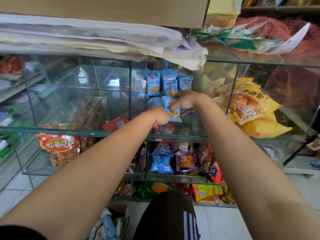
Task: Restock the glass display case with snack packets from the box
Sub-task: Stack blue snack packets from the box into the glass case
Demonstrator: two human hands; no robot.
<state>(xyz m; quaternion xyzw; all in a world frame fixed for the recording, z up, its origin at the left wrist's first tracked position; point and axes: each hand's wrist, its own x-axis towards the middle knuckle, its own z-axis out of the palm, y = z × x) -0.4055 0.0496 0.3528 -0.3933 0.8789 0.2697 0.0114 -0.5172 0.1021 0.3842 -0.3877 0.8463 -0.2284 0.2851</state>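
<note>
Both arms reach into the middle compartment of the glass display case [103, 132]. My left hand [160, 116] and my right hand [184, 102] together pinch one light-blue snack packet [173, 110], held upright just in front of a row. Three light-blue packets [168, 82] stand upright behind it at the back of the compartment. The cardboard box [119, 220] sits on the floor at the bottom, with pale blue packets visible inside it.
The compartment to the left is bare glass; the one to the right holds yellow bread bags [256, 108]. The shelf below carries orange chips [58, 148] and mixed packets [183, 160]. Folded paper and a carton lie on top of the case. My knee [168, 215] is below.
</note>
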